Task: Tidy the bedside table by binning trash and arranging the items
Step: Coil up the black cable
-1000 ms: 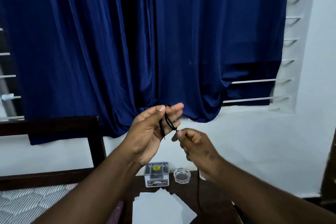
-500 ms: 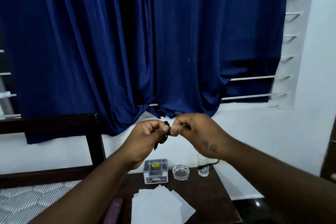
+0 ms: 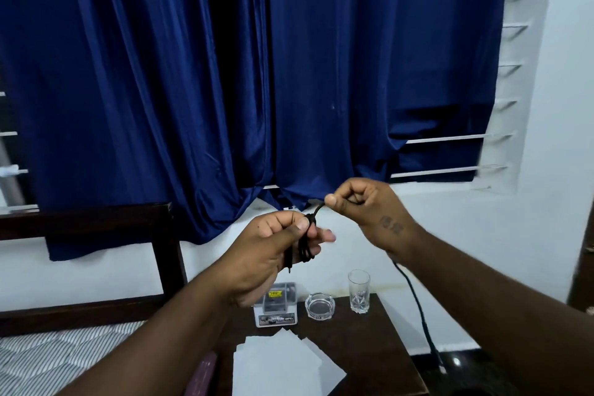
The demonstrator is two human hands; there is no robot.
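I hold a thin black cable (image 3: 307,246) in the air above the dark wooden bedside table (image 3: 379,350). My left hand (image 3: 273,251) pinches a small coiled bundle of it. My right hand (image 3: 363,202) grips the strand just up and to the right of the bundle. The cable's loose length hangs down from under my right wrist past the table's right side. On the table stand a drinking glass (image 3: 359,291), a glass ashtray (image 3: 319,305) and a small clear-lidded box (image 3: 276,309), with white paper sheets (image 3: 286,363) in front.
Blue curtains (image 3: 257,74) hang over the barred window behind the table. A dark bed frame (image 3: 167,251) and striped mattress (image 3: 48,354) lie to the left. A white wall runs to the right, with dark floor below.
My right hand has pulled up and to the right, away from my left hand, drawing the strand taut. The glass is uncovered now.
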